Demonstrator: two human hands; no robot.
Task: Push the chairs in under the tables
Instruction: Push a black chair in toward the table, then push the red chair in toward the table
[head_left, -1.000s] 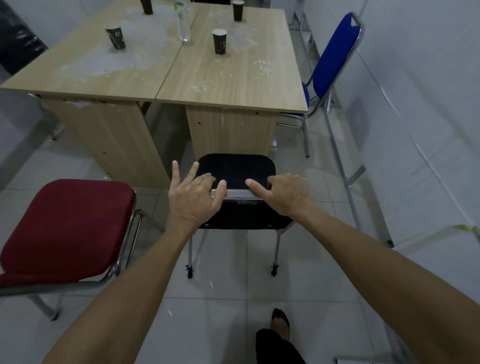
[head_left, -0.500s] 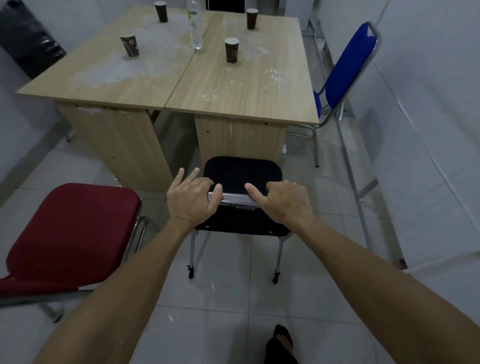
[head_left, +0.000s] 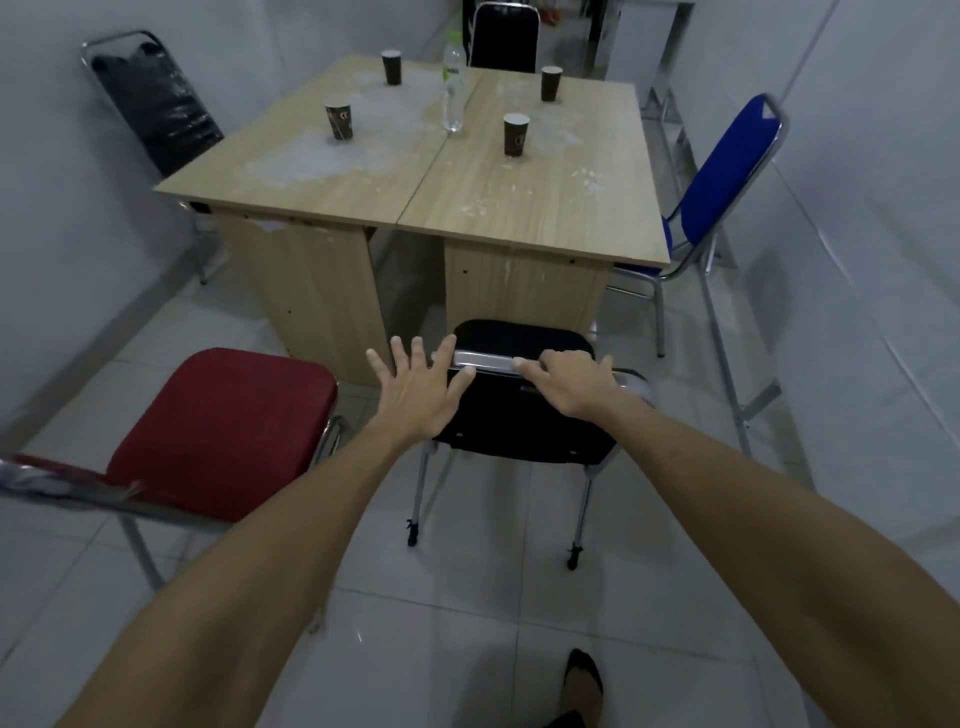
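left hand (head_left: 415, 395) now splayed off black chair (head_left: 524, 415), right hand (head_left: 569, 382) gripping (cup print unreadable)

White walls (head_left: 78, 218) close in a dim room; pale glossy floor tiles (head_left: 467, 613) run beneath, lit from overhead.
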